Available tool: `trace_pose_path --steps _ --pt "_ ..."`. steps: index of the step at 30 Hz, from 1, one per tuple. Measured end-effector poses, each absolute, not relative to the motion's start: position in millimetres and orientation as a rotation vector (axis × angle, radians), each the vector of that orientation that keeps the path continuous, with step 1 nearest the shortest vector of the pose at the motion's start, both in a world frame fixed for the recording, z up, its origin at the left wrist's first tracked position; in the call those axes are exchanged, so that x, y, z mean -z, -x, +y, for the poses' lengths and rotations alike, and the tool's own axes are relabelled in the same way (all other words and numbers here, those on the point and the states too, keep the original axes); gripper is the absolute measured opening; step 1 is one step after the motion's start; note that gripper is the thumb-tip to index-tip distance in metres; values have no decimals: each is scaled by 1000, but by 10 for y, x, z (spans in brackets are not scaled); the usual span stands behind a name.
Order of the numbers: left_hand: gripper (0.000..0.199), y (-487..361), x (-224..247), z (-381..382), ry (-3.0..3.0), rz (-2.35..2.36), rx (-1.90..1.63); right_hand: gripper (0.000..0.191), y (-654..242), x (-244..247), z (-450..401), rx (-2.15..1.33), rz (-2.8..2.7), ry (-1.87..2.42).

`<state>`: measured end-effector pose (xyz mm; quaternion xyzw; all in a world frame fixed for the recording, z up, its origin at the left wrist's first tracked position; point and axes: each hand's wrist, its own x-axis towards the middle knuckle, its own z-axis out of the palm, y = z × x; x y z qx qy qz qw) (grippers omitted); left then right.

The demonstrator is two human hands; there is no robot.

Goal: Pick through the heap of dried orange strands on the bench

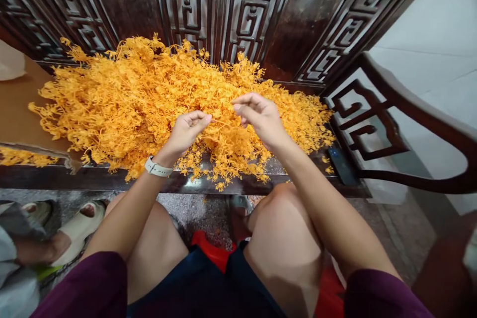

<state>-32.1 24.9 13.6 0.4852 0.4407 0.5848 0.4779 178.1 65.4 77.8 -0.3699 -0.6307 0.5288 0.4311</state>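
A large heap of orange plastic flower sprigs (122,94) spreads over the dark wooden bench, thin stems tangled together. Above its front middle, my left hand (188,131), with a pale watch band on the wrist, is closed in a pinch. A thin orange stem (223,123) runs rightward from its thumb and forefinger. My right hand (263,118) hovers a little to the right, over the heap, fingers curled and the thumb tip close to the forefinger tip. Whatever lies between those tips is too small to make out.
The bench has a carved back (186,10) and a curved armrest (428,109) at right. A dark phone (342,165) lies by the armrest. Cardboard (33,109) is at left. Another person's shoe (80,231) shows at lower left. Beneath me is a red stool (212,251).
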Motion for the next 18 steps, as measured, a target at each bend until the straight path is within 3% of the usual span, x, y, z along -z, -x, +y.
trace_pose_path --steps 3,7,18 --pt "28 282 -142 223 -1311 1051 -1377 30 -1733 -766 601 -1177 -1860 873" --pt "25 271 -134 203 -1391 1055 -1363 25 -1764 -739 622 -1005 -2092 844" --pt "20 325 -214 177 -1598 925 -1256 22 -1752 -697 670 -1256 -1911 731"
